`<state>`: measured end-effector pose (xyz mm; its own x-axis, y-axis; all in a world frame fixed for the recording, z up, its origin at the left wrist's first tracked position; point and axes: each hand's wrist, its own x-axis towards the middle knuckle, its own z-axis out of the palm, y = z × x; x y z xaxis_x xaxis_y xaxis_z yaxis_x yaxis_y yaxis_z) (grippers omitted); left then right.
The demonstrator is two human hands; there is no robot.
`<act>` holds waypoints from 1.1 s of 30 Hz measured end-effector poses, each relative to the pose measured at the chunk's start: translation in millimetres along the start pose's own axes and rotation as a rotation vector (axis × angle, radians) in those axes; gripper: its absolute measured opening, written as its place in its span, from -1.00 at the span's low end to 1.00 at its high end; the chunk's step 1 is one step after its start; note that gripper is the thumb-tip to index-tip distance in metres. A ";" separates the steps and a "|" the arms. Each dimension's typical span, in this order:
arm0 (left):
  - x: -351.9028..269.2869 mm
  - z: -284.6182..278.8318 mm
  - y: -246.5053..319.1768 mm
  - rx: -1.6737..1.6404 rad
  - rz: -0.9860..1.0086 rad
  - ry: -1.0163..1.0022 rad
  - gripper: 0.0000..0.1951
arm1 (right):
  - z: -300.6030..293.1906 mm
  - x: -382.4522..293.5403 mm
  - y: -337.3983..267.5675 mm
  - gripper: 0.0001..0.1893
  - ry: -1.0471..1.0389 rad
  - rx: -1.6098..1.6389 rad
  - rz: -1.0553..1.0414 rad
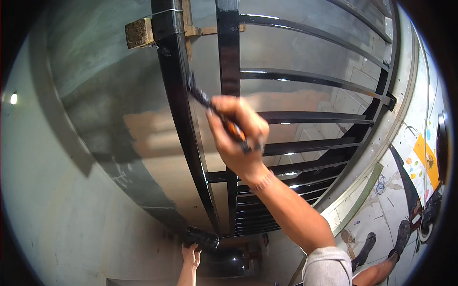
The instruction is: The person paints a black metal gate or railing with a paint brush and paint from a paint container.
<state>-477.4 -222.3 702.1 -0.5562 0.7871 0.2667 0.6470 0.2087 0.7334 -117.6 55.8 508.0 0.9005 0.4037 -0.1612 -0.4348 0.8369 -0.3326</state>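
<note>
My right hand (238, 130) grips a paintbrush (200, 96) with a dark, orange-marked handle. Its blurred bristles are at the edge of a long, glossy black metal rail (175, 93). Beside that rail runs a second black bar (229, 53), with several narrower black bars (304, 75) joined to it. Lower in the view, my left hand (192, 254) holds a black, paint-coated container (202, 238) near the far end of the rail. What is inside the container cannot be seen.
A rough block (139, 34) is wired to the rail, near a wooden strip (204, 31). Bare plaster (161, 132) shows on the wall behind. At right are shod feet (365, 250), a blue wire coil (380, 185), a green strip (361, 200) and an orange-and-white paper bag (422, 161).
</note>
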 end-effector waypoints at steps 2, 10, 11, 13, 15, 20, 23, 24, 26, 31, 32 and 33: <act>3.1 -2.2 3.0 -0.020 0.020 -0.003 -0.47 | -16.3 -9.5 7.9 -0.83 -0.040 0.088 -0.007; 10.4 -4.9 -13.8 0.036 -0.039 0.034 -0.46 | -12.7 8.3 14.9 -0.80 -0.084 0.193 0.017; 9.7 -8.1 -11.0 0.030 -0.030 0.040 -0.46 | -19.9 -13.0 12.6 -0.78 -0.127 0.153 0.084; 9.4 -8.7 -9.5 0.019 -0.026 0.082 -0.46 | -40.6 -39.3 11.4 -0.78 -0.245 0.158 0.096; 17.2 -15.6 -15.4 0.004 -0.009 0.055 -0.44 | -45.7 -22.5 14.3 -0.80 -0.106 0.234 0.066; 15.1 -3.1 -21.9 0.054 -0.043 0.039 -0.49 | -15.5 31.1 20.1 -0.78 -0.077 0.271 0.065; 8.0 -0.8 -14.9 0.031 -0.008 0.065 -0.48 | -25.1 -15.1 15.3 -0.77 -0.169 0.169 0.013; 11.0 -12.6 -16.5 0.072 -0.018 0.076 -0.45 | -35.2 -27.5 13.9 -0.77 -0.208 0.197 0.064; 21.0 -27.8 -22.6 0.108 -0.014 0.042 -0.41 | -47.4 -30.0 11.7 -0.82 -0.184 0.297 0.159; 24.0 -23.5 -34.8 0.111 -0.045 0.054 -0.37 | -33.7 55.3 -16.7 -0.81 0.027 0.013 -0.242; 24.6 -23.0 -36.8 0.100 -0.059 0.027 -0.36 | -25.4 66.8 -16.2 -0.81 0.026 0.036 -0.310; 23.8 -22.1 -39.2 0.088 -0.073 0.001 -0.36 | -18.3 77.1 -16.5 -0.80 0.022 0.060 -0.379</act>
<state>-527.5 -224.6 693.5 -0.6039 0.7674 0.2154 0.6483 0.3156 0.6929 -41.0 66.4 484.1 0.9969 0.0542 -0.0576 -0.0698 0.9457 -0.3176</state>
